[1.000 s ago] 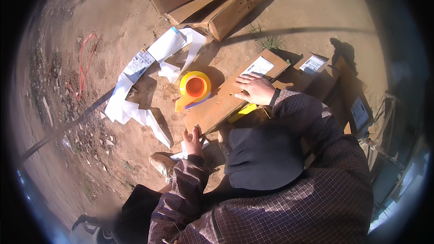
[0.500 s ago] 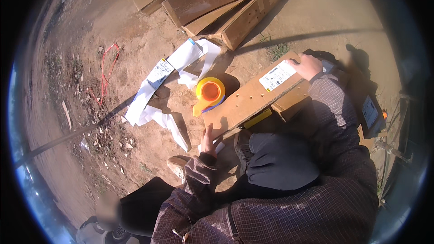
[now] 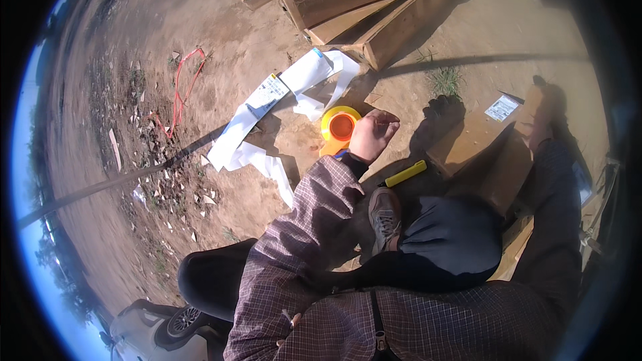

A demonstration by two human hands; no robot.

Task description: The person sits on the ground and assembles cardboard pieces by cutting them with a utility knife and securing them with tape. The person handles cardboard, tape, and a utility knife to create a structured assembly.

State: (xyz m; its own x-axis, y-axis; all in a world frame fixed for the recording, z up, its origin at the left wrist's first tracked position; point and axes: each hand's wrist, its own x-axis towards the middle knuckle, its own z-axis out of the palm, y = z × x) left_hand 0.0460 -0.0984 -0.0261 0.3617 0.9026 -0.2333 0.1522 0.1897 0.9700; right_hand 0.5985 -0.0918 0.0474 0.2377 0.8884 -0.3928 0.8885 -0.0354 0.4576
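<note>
My left hand (image 3: 372,135) is stretched forward onto the dirt right beside an orange and yellow tape roll (image 3: 340,126). Its fingers curl down, and I cannot tell whether they touch the roll. My right hand (image 3: 543,108), in shadow at the right, grips the far end of a light wooden board (image 3: 476,142) that bears a white label (image 3: 501,107). The board is tilted up off the ground. A yellow tool (image 3: 404,174) lies on the dirt between the hand and the board, just ahead of my shoe (image 3: 384,217).
Crumpled white paper sheets (image 3: 267,117) lie left of the roll. Stacked wooden boards (image 3: 364,0) sit at the top. A red cord (image 3: 180,87) loops on the stony ground at the left. A vehicle (image 3: 160,324) shows at the lower left.
The board has swung to the right and away from the tape roll with my right hand on its end. My left hand has moved forward from my knee to beside the roll.
</note>
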